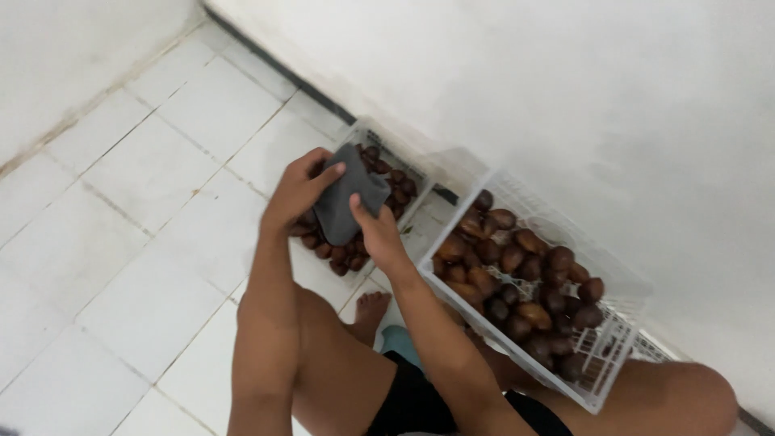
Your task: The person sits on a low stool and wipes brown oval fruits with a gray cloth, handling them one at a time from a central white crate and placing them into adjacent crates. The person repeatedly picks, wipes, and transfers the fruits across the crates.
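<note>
Dark grey cloth point(349, 194) held up mid-frame, above far white basket point(365, 132). Left hand point(297, 194) grip clamped on cloth's upper left edge, right hand point(376, 234) pinching lower right side. Cloth and hands blocking most of brown scaly fruits point(337, 254) in that basket, so count unclear. Second white basket point(601, 379) right of centre, heaped with same brown fruits point(517, 278), tucked against white wall point(525, 81). Bare foot point(370, 311) between baskets. White tiled floor point(121, 210), grubby grout, filling left half.

Matt grey cloth point(349, 194), white plastic lattice crates point(613, 363), scaly brown fruit point(517, 258), glossy white floor tiles point(121, 186).
</note>
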